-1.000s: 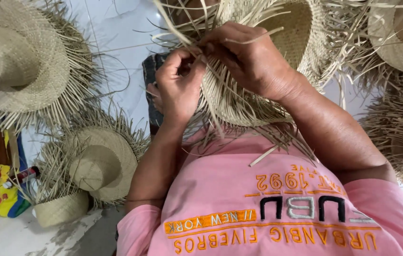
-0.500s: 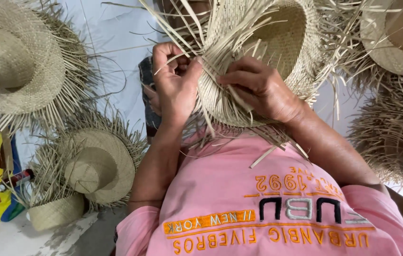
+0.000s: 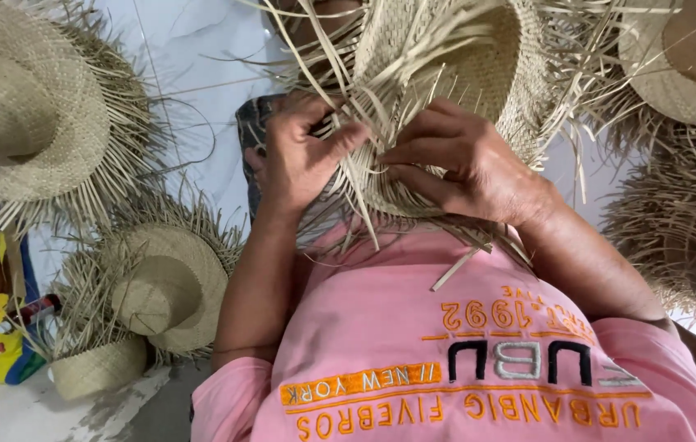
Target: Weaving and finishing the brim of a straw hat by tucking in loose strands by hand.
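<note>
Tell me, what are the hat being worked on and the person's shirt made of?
Hat: seemingly woven straw or palm strips, matte tan; flat loose strands stick out from the plaited weave. Shirt: looks like soft pink knit fabric, with printed and stitched-looking lettering.

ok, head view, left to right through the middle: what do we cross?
Big finished straw hat → left hand → half-woven hat, gripped by both hands → right hand → fringed hats at the right edge.

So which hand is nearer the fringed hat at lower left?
Left. Left hand, on the half-woven hat, is above-right of the fringed hat; right hand grips farther right.
</note>
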